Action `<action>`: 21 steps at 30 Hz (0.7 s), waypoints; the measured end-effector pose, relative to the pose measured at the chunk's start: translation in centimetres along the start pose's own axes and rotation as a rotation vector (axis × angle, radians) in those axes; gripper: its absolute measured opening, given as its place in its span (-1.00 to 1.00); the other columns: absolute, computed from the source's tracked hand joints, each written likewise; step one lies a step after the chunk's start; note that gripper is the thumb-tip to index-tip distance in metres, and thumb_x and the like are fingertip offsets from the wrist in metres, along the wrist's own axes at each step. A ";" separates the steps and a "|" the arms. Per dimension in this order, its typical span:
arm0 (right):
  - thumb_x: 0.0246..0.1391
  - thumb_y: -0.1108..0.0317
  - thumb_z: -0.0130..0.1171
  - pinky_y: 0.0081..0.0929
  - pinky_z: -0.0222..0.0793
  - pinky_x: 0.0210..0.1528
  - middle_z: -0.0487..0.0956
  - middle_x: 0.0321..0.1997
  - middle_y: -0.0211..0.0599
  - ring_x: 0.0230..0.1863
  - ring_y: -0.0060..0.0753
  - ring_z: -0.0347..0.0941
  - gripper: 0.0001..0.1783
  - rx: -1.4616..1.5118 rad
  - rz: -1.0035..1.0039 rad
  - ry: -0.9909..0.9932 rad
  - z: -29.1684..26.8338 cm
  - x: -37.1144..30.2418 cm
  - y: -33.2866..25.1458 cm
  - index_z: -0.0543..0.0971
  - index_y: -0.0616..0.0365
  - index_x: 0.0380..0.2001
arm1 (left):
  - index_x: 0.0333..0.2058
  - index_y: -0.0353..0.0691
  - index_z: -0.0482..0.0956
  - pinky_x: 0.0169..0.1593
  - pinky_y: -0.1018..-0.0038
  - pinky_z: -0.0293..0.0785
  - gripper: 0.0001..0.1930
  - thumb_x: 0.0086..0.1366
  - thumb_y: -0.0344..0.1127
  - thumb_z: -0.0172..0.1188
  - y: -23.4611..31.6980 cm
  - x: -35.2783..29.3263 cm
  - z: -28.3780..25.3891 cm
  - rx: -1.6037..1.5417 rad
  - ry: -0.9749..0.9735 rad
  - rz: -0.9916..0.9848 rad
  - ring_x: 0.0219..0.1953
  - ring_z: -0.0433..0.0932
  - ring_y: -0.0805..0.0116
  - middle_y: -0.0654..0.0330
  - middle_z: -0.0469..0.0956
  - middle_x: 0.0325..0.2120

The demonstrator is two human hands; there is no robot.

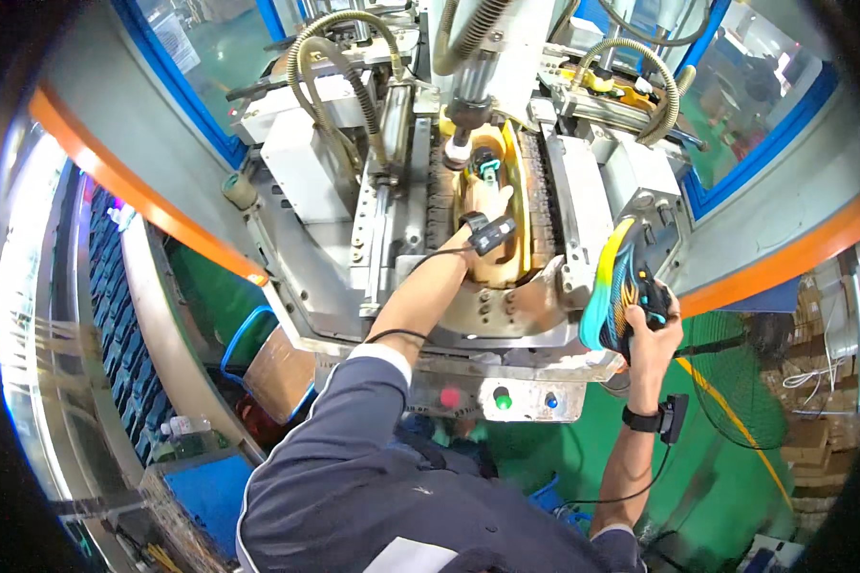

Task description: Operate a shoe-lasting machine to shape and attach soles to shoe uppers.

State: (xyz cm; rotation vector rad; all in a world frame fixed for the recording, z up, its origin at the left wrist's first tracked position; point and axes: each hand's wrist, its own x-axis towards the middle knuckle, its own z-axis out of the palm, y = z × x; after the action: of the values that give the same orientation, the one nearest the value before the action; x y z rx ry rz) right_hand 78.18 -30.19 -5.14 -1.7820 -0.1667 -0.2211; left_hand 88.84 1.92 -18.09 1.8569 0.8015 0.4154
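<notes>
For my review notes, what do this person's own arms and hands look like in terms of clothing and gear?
The left hand and right hand are ungloved. The dark navy sleeves are short, edged with white trim. Each wrist wears a black strap bearing a small black box, with a thin black cable.

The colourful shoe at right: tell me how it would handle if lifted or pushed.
The shoe looks fairly light: only the right grip is on it. Its thick yellow-and-teal sole would probably resist bending; the patterned upper looks like fabric and may give.
</notes>
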 end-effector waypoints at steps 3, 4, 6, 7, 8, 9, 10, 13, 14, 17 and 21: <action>-0.18 0.53 0.25 -0.55 0.39 -0.01 0.53 -0.13 -0.29 -0.16 -0.52 0.46 -0.46 -0.021 -0.011 0.049 0.9 0.9 0.0 0.47 0.34 -0.01 | 0.10 -0.45 0.17 0.09 0.05 0.40 -0.29 0.04 -0.28 0.29 -3.1 3.9 0.7 0.130 0.092 -0.007 0.04 0.41 -0.27 -0.30 0.32 0.06; -0.18 0.52 0.25 -0.55 0.39 -0.01 0.53 -0.14 -0.29 -0.16 -0.52 0.46 -0.46 -0.034 -0.031 0.057 1.3 1.4 0.1 0.47 0.34 -0.02 | 0.10 -0.45 0.18 0.10 0.03 0.39 -0.34 0.05 -0.34 0.22 -3.3 4.0 -0.2 0.119 0.058 -0.059 0.03 0.41 -0.28 -0.29 0.32 0.05; -0.18 0.44 0.26 -0.57 0.39 -0.09 0.55 -0.18 -0.28 -0.20 -0.52 0.46 -0.49 -0.289 -0.088 0.037 2.1 4.3 0.0 0.50 0.39 -0.07 | 0.03 -0.44 0.27 0.09 0.07 0.40 -0.47 0.05 -0.41 0.11 -3.5 4.2 -1.5 0.070 0.042 -0.102 0.02 0.44 -0.22 -0.29 0.40 -0.03; -0.18 0.39 0.28 -0.55 0.41 -0.14 0.55 -0.21 -0.27 -0.24 -0.51 0.46 -0.50 -0.251 -0.066 -0.025 3.3 6.1 -0.6 0.50 0.40 -0.11 | 0.00 -0.43 0.32 0.07 0.14 0.43 -0.49 0.05 -0.37 0.16 -5.4 4.7 -2.0 -0.019 0.041 -0.114 -0.01 0.48 -0.12 -0.25 0.45 -0.07; -0.19 0.33 0.30 -0.52 0.42 -0.19 0.55 -0.25 -0.27 -0.27 -0.49 0.45 -0.51 -0.217 -0.048 -0.080 5.1 8.2 -1.7 0.51 0.41 -0.15 | -0.03 -0.41 0.37 0.04 0.21 0.46 -0.51 0.06 -0.34 0.20 -6.9 5.6 -2.3 -0.112 0.037 -0.119 -0.04 0.52 -0.03 -0.21 0.50 -0.12; -0.20 0.29 0.31 -0.48 0.43 -0.22 0.56 -0.29 -0.21 -0.30 -0.45 0.47 -0.51 -0.379 -0.025 -0.074 6.6 10.3 -2.1 0.50 0.41 -0.20 | -0.04 -0.40 0.41 0.01 0.30 0.47 -0.54 0.08 -0.34 0.24 -4.8 3.7 -4.4 -0.338 -0.221 -0.262 -0.07 0.54 0.09 -0.12 0.53 -0.15; -0.21 0.24 0.32 -0.45 0.44 -0.25 0.57 -0.33 -0.16 -0.32 -0.40 0.49 -0.51 -0.540 -0.002 -0.085 8.3 12.4 -2.5 0.50 0.41 -0.25 | -0.06 -0.39 0.44 -0.02 0.38 0.48 -0.56 0.10 -0.33 0.27 -2.1 -0.4 -8.7 -0.562 -0.468 -0.418 -0.11 0.56 0.21 -0.04 0.56 -0.17; -0.27 0.12 0.34 -0.33 0.47 -0.22 0.59 -0.34 0.09 -0.27 -0.15 0.56 -0.42 -0.618 -0.116 -0.346 17.9 15.7 -4.2 0.51 0.45 -0.29 | -0.08 -0.36 0.50 -0.20 0.44 0.54 -0.71 0.21 -0.43 0.22 -1.0 -10.8 -17.7 -1.064 -0.568 -0.278 -0.26 0.59 0.36 0.16 0.59 -0.23; -0.28 0.10 0.34 -0.29 0.48 -0.21 0.59 -0.31 0.18 -0.25 -0.07 0.58 -0.39 -0.744 -0.190 -0.416 20.9 16.4 -4.2 0.52 0.47 -0.28 | 0.01 -0.38 0.45 -0.12 0.45 0.53 -0.64 0.23 -0.45 0.20 -1.2 -13.9 -20.1 -1.081 -0.541 -0.238 -0.17 0.57 0.37 0.15 0.56 -0.15; -0.28 0.07 0.37 -0.25 0.50 -0.18 0.63 -0.28 0.11 -0.25 -0.03 0.61 -0.42 -0.887 -0.115 -0.569 30.5 14.8 -4.0 0.58 0.39 -0.29 | 0.07 -0.43 0.37 0.03 0.42 0.46 -0.56 0.22 -0.47 0.21 -2.1 -21.9 -27.7 -1.030 -0.379 -0.306 -0.08 0.51 0.41 0.15 0.52 -0.08; -0.18 0.09 0.31 -0.21 0.53 -0.12 0.64 -0.28 0.07 -0.16 -0.01 0.61 -0.40 -0.930 -0.140 -0.495 37.7 15.7 6.8 0.58 0.25 -0.08 | 0.17 -0.43 0.26 0.10 0.44 0.39 -0.47 0.22 -0.51 0.17 -5.2 -31.1 -35.6 -0.990 -0.155 -0.317 0.01 0.47 0.39 0.13 0.45 0.00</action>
State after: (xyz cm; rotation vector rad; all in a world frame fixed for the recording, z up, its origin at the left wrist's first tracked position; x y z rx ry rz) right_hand 97.28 5.00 -15.82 -2.7346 -0.6208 0.0754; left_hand 43.11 5.77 -5.73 0.8141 0.5993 0.3613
